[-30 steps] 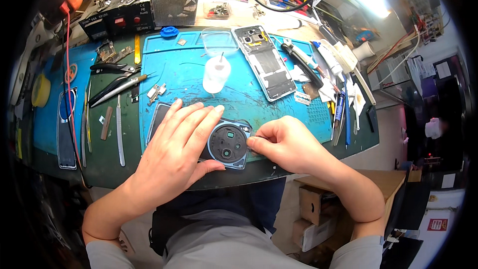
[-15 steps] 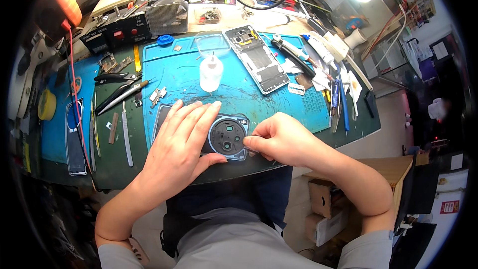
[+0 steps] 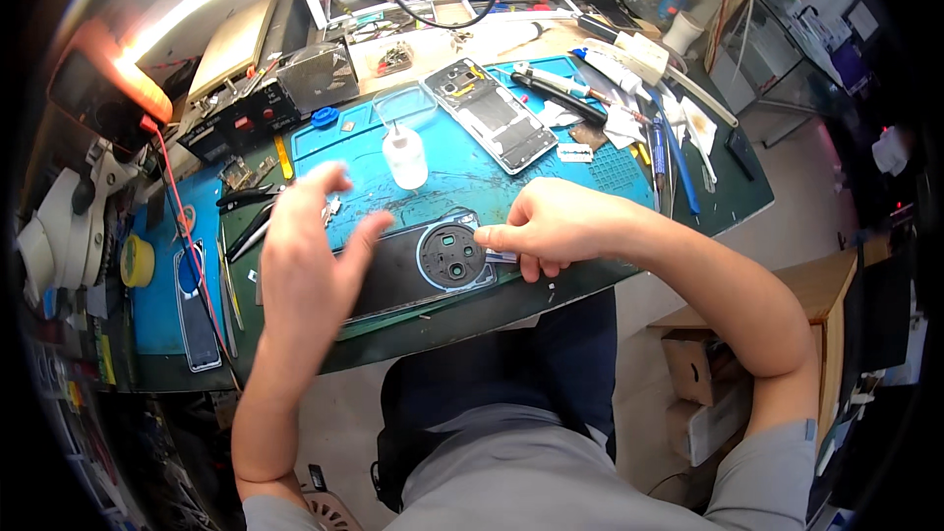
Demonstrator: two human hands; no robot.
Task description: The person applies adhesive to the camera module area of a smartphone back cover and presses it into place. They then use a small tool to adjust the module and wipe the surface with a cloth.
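A dark phone back cover [image 3: 393, 261] lies on the bench near its front edge. Its round black camera ring [image 3: 451, 255] is rimmed in light blue. My right hand [image 3: 551, 226] is closed at the cover's right end, thumb and forefinger pinching its edge. A thin pale sliver shows under those fingers; what it is I cannot make out. My left hand [image 3: 307, 261] is raised over the cover's left end, blurred, with thumb and fingers apart and nothing in it. Beyond the cover are an opened phone [image 3: 494, 118] and a white dispenser bottle [image 3: 404, 159].
Around the blue mat [image 3: 369, 197] lie pliers [image 3: 246, 199], a razor blade [image 3: 575, 152], a blue screwdriver [image 3: 659, 162] and tweezers. Another phone cover [image 3: 197, 320] rests at the left, near a yellow roll [image 3: 137, 261]. A power unit [image 3: 241, 120] and tool trays stand at the back.
My left hand has lifted off the cover and moved left, uncovering more of its dark surface. My right hand still pinches the right end. The whole view has shifted.
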